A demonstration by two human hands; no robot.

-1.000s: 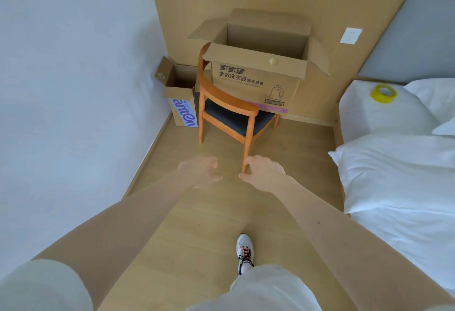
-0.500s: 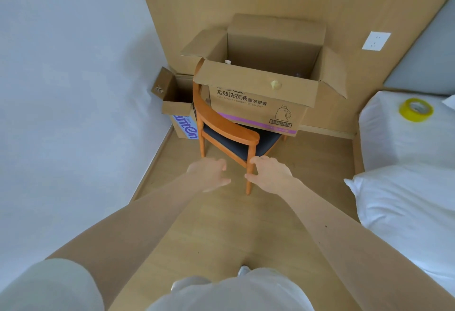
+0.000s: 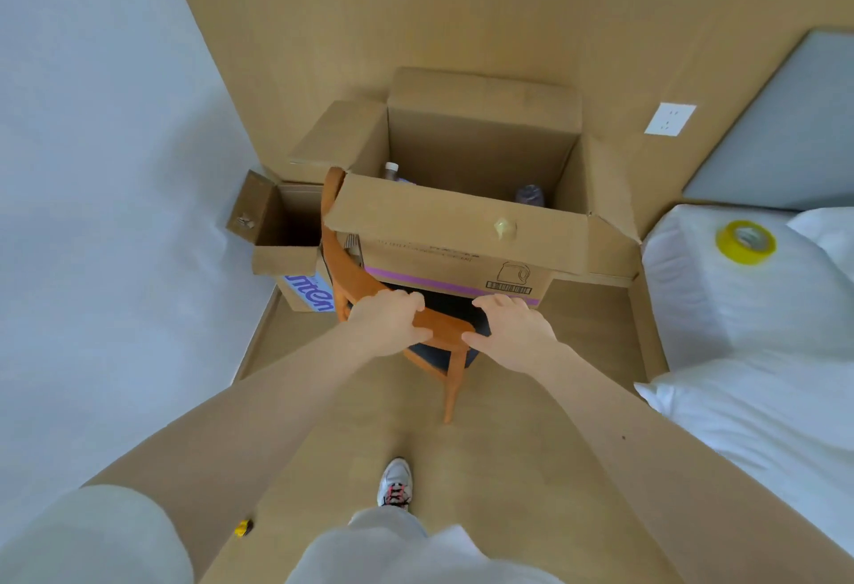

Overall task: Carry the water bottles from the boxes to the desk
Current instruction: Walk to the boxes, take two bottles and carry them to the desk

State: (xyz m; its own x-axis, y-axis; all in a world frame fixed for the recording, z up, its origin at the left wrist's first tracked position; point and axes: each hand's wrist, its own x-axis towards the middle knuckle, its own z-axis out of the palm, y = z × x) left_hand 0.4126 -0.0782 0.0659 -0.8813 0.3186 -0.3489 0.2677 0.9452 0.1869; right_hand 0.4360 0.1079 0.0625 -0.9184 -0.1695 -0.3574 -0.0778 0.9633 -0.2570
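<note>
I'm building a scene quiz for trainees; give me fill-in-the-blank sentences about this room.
The ___ hand grips the orange wooden chair's backrest.
The roll of ___ tape lies on the white bed.
Inside the large open cardboard box, the brown bottle's cap is ___.
Missing: left; yellow; white.

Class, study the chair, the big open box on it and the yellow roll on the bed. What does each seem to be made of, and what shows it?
Likely materials:
chair: wood, smooth orange-brown finish, probably varnished, judging by its curved rail.
box: matte brown cardboard; folded flaps, printed barcode.
roll: glossy yellow tape, likely plastic; wound ring with a hollow core.
</note>
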